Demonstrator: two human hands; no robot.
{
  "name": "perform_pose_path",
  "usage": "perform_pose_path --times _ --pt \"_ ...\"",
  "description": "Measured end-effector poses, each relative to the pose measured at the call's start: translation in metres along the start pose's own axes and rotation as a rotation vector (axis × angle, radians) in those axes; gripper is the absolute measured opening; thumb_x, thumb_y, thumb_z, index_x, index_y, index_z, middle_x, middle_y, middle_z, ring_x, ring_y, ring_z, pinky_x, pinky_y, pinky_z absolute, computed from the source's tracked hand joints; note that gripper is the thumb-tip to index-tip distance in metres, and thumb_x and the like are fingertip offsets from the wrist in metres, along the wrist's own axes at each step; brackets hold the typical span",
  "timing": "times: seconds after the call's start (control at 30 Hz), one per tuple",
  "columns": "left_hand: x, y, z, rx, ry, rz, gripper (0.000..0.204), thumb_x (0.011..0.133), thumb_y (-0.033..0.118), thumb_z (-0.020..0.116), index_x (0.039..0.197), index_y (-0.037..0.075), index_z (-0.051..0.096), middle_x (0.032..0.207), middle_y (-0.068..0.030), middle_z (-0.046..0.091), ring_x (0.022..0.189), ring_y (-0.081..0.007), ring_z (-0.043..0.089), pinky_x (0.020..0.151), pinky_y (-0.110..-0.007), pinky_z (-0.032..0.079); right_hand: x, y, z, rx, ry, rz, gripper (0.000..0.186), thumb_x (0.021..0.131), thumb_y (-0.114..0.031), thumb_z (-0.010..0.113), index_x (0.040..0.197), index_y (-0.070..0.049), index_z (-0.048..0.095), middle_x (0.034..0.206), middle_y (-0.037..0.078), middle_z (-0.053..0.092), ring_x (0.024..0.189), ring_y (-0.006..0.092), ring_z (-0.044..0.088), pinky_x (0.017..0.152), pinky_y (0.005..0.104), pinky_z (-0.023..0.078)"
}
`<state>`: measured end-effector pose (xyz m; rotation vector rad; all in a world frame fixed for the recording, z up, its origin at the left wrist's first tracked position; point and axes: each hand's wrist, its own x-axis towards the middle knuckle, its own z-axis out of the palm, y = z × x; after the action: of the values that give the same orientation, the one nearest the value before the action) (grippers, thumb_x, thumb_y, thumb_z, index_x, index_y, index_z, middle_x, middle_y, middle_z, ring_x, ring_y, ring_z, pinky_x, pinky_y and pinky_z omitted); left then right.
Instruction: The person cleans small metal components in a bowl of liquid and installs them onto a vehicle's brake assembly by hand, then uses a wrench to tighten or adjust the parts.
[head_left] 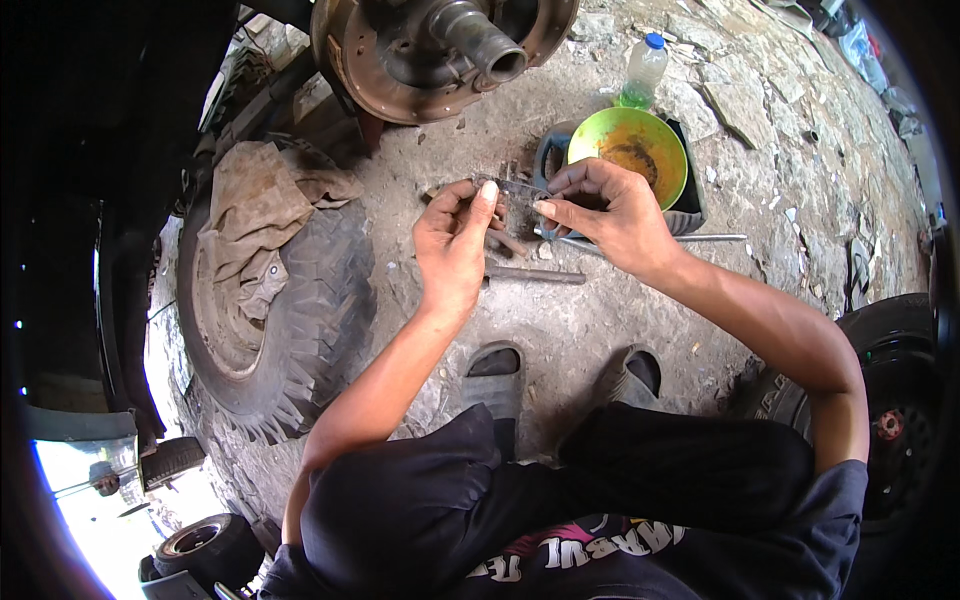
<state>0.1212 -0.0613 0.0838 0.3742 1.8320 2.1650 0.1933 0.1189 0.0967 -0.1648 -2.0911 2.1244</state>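
Between my two hands stretches a thin, dark, wire-like piece (pixel 520 187), too small to name exactly. My left hand (pixel 452 235) pinches its left end between thumb and fingers. At the other end, my right hand (pixel 622 218) grips it with the thumb against the fingers. Both hands are held up over the ground, just left of a green bowl (pixel 677 150) with a rusty brown stain inside. Below them lie a metal bar (pixel 540 276) and a shorter rusty rod (pixel 507 242). Some small dark parts behind my left hand are partly hidden.
A brown wheel hub with an axle tube (pixel 478 45) stands ahead. To the left lies a big treaded tyre (pixel 325 310) with a brown cloth (pixel 250 205) on it. A blue-capped bottle (pixel 646 68) stands behind the bowl. Another tyre (pixel 890 350) is at the right.
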Motion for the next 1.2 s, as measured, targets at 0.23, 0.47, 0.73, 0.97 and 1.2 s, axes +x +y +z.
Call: perform_pose_path --times 0.23,0.47,0.73,0.97,1.2 --pt "-0.002 0.014 0.013 -0.113 0.045 0.041 0.025 0.09 0.016 0.067 0.106 -0.003 0.062 0.089 -0.0061 0.066 0.08 -0.0122 0.06 0.074 -0.026 0.048 0.0 0.001 -0.01 -0.112 -0.002 -0.003 0.021 0.086 -0.013 0.072 0.094 0.005 0.066 0.077 0.005 0.065 0.069 0.0079 0.059 0.062 0.023 0.049" --pt "-0.006 0.003 -0.002 0.244 -0.212 -0.194 0.027 0.088 0.014 0.069 0.108 -0.003 0.066 0.095 -0.0063 0.067 0.086 -0.0107 0.06 0.079 -0.025 0.047 0.005 -0.004 -0.01 -0.06 -0.027 0.005 0.025 0.09 -0.015 0.067 0.102 0.007 0.064 0.082 0.005 0.065 0.07 0.0083 0.059 0.062 0.0229 0.049" --pt "0.0 0.006 0.001 -0.205 -0.101 -0.369 0.03 0.089 0.023 0.068 0.111 0.002 0.067 0.098 -0.0067 0.069 0.084 -0.0126 0.059 0.071 -0.028 0.048 0.001 0.003 -0.01 -0.059 0.035 0.136 0.027 0.095 -0.022 0.062 0.102 0.004 0.062 0.082 0.003 0.063 0.069 0.0066 0.056 0.06 0.0219 0.046" --pt "-0.002 0.013 0.005 -0.275 -0.032 -0.464 0.029 0.089 0.023 0.067 0.113 0.006 0.064 0.095 0.002 0.059 0.086 -0.011 0.049 0.088 -0.033 0.04 -0.008 0.018 0.0 -0.135 -0.132 0.074 0.026 0.09 -0.02 0.068 0.098 0.004 0.063 0.075 0.002 0.062 0.063 0.0037 0.052 0.055 0.0217 0.044" --pt "-0.003 0.002 0.004 -0.271 -0.016 -0.405 0.028 0.084 0.018 0.074 0.106 0.002 0.067 0.092 -0.0017 0.066 0.078 -0.0111 0.056 0.066 -0.027 0.044 -0.011 0.012 0.005 -0.114 -0.18 0.123 0.025 0.09 -0.019 0.068 0.095 0.004 0.064 0.076 0.003 0.063 0.066 0.0049 0.054 0.056 0.0228 0.046"
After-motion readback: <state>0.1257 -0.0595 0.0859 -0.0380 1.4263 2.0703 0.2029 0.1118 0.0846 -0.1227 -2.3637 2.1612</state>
